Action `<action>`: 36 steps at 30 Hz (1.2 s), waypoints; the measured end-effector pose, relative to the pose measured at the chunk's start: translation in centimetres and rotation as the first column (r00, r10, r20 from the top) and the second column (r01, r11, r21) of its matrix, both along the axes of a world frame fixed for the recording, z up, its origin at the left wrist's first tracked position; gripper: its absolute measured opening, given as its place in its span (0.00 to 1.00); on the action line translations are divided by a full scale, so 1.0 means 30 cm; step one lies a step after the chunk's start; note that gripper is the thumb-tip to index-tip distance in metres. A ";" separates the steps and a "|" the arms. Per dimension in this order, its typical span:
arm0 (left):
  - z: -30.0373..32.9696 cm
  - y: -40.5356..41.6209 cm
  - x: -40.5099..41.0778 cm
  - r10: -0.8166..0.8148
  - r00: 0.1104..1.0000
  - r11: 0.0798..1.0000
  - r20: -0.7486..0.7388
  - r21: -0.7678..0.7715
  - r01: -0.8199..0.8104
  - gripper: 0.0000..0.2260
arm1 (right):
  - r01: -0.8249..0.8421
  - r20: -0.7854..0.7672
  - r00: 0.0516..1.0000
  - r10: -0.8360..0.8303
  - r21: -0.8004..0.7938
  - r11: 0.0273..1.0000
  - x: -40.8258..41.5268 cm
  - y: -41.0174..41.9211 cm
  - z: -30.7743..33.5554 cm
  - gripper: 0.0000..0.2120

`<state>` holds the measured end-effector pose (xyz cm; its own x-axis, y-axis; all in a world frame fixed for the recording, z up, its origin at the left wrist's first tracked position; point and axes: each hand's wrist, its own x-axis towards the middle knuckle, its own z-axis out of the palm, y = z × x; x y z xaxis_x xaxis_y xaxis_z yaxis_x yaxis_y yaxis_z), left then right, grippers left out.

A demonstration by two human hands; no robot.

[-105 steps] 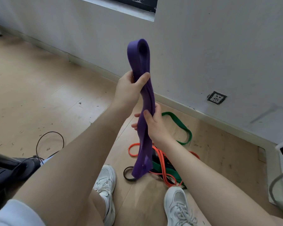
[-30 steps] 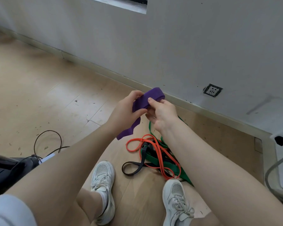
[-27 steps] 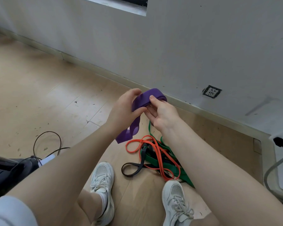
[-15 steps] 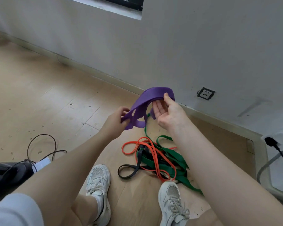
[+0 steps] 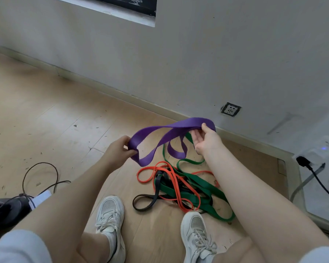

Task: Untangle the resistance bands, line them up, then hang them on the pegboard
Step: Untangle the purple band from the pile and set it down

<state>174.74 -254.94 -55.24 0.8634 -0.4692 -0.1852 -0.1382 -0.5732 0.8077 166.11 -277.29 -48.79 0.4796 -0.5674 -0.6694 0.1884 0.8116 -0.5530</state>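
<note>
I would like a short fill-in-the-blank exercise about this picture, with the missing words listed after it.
1. Both hands hold the ____ band above the floor.
2. The thinnest band in the pile, looping nearest the left shoe, is ____.
3. The orange band lies tangled with the black band and the ____ band.
4. The left hand pinches one end; the ____ hand holds the other.

Missing words: purple; black; green; right

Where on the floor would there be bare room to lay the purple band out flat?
Free: the wooden floor left of the hands, between baseboard and black cable. Crowded: before the white shoes, where orange band, green band and black band tangle.
</note>
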 end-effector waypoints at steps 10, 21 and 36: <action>-0.011 0.010 0.016 0.076 0.961 0.916 0.265 0.363 -0.173 0.12 | -0.171 -0.264 0.959 0.100 -0.259 0.951 -0.042 -0.026 -0.104 0.11; 0.151 -0.180 -0.042 0.067 0.826 0.929 -0.560 -0.268 -0.257 0.30 | -0.707 -0.595 0.639 0.488 -0.704 0.068 -0.026 0.026 -0.082 0.17; 0.251 -0.314 -0.127 0.222 0.649 0.720 -0.728 -0.326 -0.613 0.20 | -0.615 -0.856 0.507 0.097 -0.438 -0.656 -0.189 0.069 -0.056 0.27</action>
